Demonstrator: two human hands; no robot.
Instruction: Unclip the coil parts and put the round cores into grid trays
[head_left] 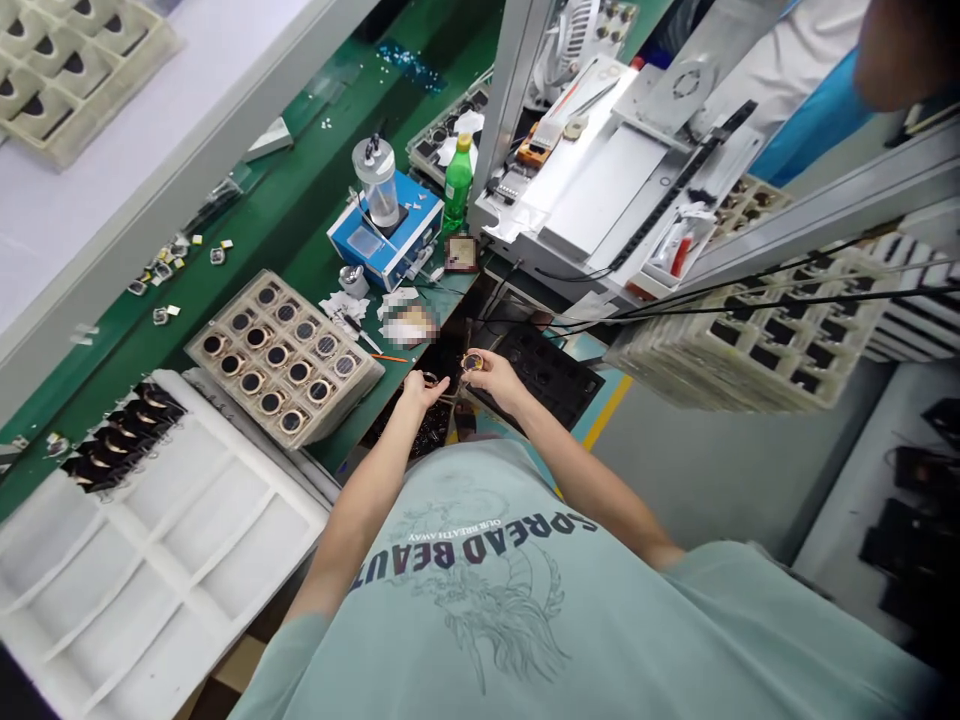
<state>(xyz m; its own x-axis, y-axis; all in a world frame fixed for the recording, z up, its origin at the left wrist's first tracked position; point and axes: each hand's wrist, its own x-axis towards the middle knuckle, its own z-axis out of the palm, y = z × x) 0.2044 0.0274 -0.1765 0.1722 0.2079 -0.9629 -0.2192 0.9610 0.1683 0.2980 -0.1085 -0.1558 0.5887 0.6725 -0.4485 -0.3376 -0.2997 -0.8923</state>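
Observation:
Both hands are close together in front of my body, at the edge of the green bench. My right hand [491,380] is closed on a small round watch-like part [472,362] with a dark face and a gold-coloured rim. My left hand [424,388] has its fingers closed around a small ring-like part [430,379], mostly hidden, with a fingertip pointing to the right hand. Left of the hands, a stacked tray [355,385] holds rows of similar round parts. Below the hands is an open space with small dark pieces.
Behind stand a blue box [416,222] with a clear jar, and a green bottle [457,185]. A white machine [600,190] is at the right, above stacked trays [720,360]. A divided white tray [180,590] lies at lower left. A person's blue sleeve shows upper right.

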